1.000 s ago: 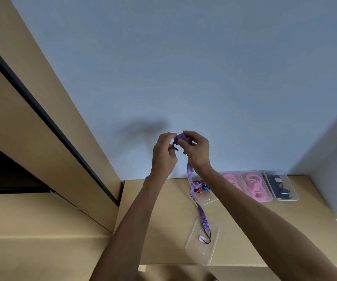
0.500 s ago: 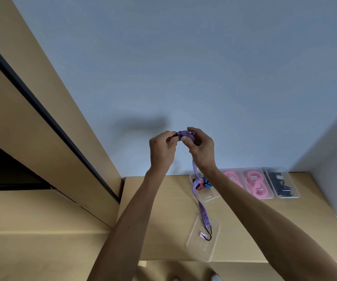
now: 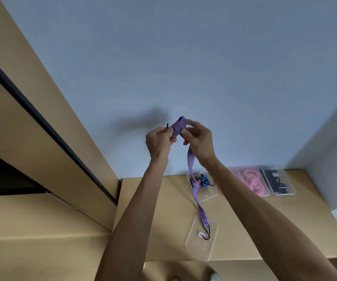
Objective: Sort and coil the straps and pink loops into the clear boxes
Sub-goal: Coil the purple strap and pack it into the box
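Pale blue-grey wall fills the background, tan wooden shelf [image 3: 163,220] below it. My left hand [image 3: 157,144] pinches the black wire hook [image 3: 167,126] at the near end of the purple-and-pink striped flat elastic strap [image 3: 190,161], fingers curled on it. My right hand [image 3: 198,140] grips the small coil already wound at the top of that strap, thumb and fingers closed round the turns. From the coil the loose tail hangs down past my right wrist, crosses the clear plastic box holding a blue striped strap bundle [image 3: 204,184], and ends at a second black hook resting on the loose clear lid with a red label [image 3: 201,243] at the shelf's front edge. Further right sit a clear box of pink loops [image 3: 252,182] and a clear box of dark straps [image 3: 278,180]; another box between the blue one and the pink one is mostly hidden by my forearm.

Step in hand, as I judge it: winding the strap into a tight roll. To do it well, keep the left pinch fixed as the core, feed flat turns with the right, no twists, light tension so the elastic doesn't spring loose. Watch the dangling hook, it could snag the lid or the blue bundle as the tail comes up.
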Demonstrator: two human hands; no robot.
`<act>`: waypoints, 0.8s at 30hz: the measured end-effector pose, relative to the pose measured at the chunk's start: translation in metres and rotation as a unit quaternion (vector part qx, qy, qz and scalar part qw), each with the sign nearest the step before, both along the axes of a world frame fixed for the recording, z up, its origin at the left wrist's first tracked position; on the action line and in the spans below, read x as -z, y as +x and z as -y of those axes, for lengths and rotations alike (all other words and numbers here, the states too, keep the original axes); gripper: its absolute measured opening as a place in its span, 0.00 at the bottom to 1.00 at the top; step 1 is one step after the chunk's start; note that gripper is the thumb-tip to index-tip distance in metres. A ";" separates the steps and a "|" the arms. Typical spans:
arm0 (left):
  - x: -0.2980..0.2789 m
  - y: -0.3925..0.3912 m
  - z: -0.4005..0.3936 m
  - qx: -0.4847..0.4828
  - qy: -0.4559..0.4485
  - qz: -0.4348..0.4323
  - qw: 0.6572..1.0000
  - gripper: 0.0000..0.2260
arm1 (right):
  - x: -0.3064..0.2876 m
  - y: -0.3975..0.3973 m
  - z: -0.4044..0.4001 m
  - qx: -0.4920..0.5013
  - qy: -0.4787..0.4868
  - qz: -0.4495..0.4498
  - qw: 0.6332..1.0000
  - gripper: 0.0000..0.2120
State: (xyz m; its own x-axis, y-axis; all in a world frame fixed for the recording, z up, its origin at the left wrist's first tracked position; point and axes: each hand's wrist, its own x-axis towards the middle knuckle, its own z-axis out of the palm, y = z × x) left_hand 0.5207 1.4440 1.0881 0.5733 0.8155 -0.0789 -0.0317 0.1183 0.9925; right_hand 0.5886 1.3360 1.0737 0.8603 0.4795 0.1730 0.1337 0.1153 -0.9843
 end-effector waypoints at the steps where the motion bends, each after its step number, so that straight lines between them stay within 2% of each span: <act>1: -0.001 -0.001 -0.003 0.014 -0.009 -0.005 1.000 0.09 | -0.004 0.003 0.002 -0.006 -0.015 0.022 1.000 0.21; 5: -0.004 -0.003 -0.013 0.102 -0.071 -0.033 0.992 0.11 | -0.017 0.011 0.004 -0.047 -0.030 0.064 0.996 0.24; 9: -0.001 -0.005 -0.018 0.108 -0.134 -0.038 0.984 0.11 | -0.022 0.013 0.001 -0.078 -0.083 0.112 0.987 0.25; 12: 0.000 -0.008 -0.020 0.102 -0.114 -0.044 0.987 0.12 | -0.022 0.011 0.004 -0.084 -0.097 0.147 0.981 0.22; 17: -0.005 -0.011 -0.021 0.101 -0.006 -0.054 0.993 0.14 | -0.025 0.009 0.000 -0.048 -0.073 0.127 0.988 0.05; 20: -0.003 -0.013 -0.014 0.062 0.141 -0.048 0.987 0.07 | -0.025 0.007 -0.004 0.014 -0.031 0.080 0.996 0.08; 24: -0.003 -0.013 -0.002 0.047 0.304 0.004 0.952 0.07 | -0.026 -0.001 -0.007 0.075 -0.016 0.060 0.995 0.08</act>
State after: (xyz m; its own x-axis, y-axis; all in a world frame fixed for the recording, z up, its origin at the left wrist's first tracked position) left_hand 0.5080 1.4462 1.0910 0.6442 0.6544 0.3960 -0.0576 -0.4747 0.8783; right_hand 0.5874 1.3432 1.0995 0.8970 0.3541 0.2647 0.2632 0.0533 -0.9633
